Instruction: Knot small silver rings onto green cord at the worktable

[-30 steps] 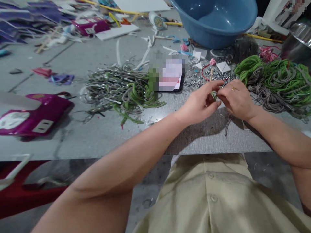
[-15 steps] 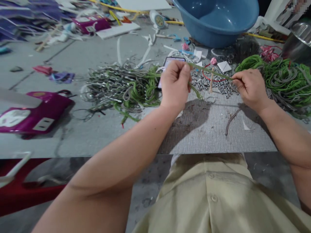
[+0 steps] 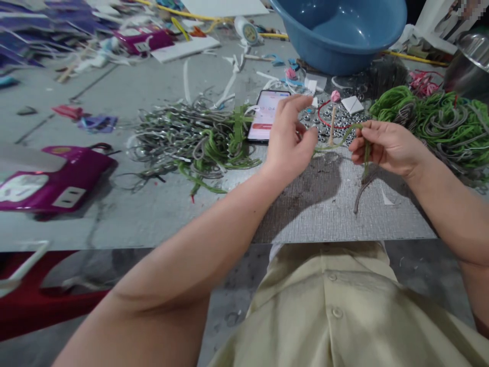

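Observation:
My right hand [image 3: 385, 148] pinches a thin green cord [image 3: 347, 135] between thumb and fingers. One end of the cord hangs below those fingers; the other stretches left toward my left hand [image 3: 292, 135]. That hand is raised beside a lit phone [image 3: 263, 114], its fingers apart, and whether the cord touches it I cannot tell. Between the hands, small metal beads [image 3: 351, 135] lie scattered around a wooden stick [image 3: 332, 125] and a red cord loop [image 3: 321, 116]. A short grey cord [image 3: 362, 193] lies below my right hand.
Tangled green and grey cords with metal pieces [image 3: 183, 135] lie left, and a green cord pile [image 3: 451, 117] right. A blue basin [image 3: 340, 51] stands at the back. Purple devices [image 3: 72, 173] sit at the left. The table's front edge [image 3: 344, 240] runs before my body.
My left hand has let go of the taut green cord and spread its fingers, uncovering more of the phone. My right hand has turned and the cord now sags from it.

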A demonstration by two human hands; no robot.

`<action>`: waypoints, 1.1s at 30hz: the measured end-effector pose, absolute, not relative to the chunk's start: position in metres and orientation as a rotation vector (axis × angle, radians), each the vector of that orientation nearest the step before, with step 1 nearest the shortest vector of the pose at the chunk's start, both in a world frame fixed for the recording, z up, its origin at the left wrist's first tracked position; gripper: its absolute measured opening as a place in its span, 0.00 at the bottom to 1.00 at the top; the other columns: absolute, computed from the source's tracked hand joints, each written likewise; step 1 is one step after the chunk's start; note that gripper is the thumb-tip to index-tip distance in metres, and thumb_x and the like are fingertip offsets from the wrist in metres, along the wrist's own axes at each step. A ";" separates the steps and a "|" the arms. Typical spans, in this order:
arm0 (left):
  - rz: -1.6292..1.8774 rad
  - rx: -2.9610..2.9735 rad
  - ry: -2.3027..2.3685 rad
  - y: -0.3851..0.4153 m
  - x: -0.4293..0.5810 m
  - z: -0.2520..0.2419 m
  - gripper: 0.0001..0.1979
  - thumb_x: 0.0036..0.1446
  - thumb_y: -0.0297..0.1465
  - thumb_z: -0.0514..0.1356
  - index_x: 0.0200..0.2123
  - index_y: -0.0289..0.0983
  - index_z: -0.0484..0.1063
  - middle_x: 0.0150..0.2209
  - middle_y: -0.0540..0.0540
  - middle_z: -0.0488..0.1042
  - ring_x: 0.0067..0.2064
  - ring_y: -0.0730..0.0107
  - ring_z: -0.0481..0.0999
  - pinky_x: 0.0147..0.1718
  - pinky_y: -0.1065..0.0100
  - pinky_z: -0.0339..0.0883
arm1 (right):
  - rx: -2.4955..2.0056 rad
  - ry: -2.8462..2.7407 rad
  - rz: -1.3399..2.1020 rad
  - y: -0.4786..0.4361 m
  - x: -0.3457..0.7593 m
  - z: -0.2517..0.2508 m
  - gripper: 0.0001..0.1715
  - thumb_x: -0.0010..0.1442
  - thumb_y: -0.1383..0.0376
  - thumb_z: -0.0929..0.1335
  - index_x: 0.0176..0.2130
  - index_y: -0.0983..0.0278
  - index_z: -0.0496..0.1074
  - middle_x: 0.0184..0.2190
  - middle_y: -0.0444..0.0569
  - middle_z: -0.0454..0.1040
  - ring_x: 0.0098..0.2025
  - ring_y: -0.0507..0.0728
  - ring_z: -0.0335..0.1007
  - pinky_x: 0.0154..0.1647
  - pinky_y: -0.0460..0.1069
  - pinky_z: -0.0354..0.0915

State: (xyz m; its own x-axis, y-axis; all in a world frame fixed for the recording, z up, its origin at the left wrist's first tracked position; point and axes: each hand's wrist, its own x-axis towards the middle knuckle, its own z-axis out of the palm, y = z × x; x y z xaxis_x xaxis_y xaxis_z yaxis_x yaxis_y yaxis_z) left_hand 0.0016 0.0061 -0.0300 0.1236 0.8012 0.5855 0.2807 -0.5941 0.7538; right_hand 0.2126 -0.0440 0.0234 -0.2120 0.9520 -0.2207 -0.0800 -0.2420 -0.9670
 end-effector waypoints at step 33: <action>1.193 2.056 1.135 -0.002 0.007 -0.021 0.05 0.55 0.26 0.58 0.28 0.38 0.72 0.21 0.53 0.66 0.25 0.73 0.61 0.28 0.70 0.58 | -1.240 -1.081 1.771 -0.053 0.198 0.021 0.11 0.58 0.74 0.72 0.43 0.66 0.74 0.31 0.48 0.83 0.26 0.54 0.79 0.24 0.47 0.75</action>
State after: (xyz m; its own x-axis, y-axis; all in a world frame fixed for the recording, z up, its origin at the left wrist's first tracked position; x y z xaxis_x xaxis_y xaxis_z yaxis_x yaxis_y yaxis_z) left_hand 0.0070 -0.0020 -0.0212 0.2678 0.8504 0.4529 0.4098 -0.5260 0.7453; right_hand 0.1983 -0.0529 0.0208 -0.2885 0.8867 -0.3613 -0.0840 -0.3993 -0.9130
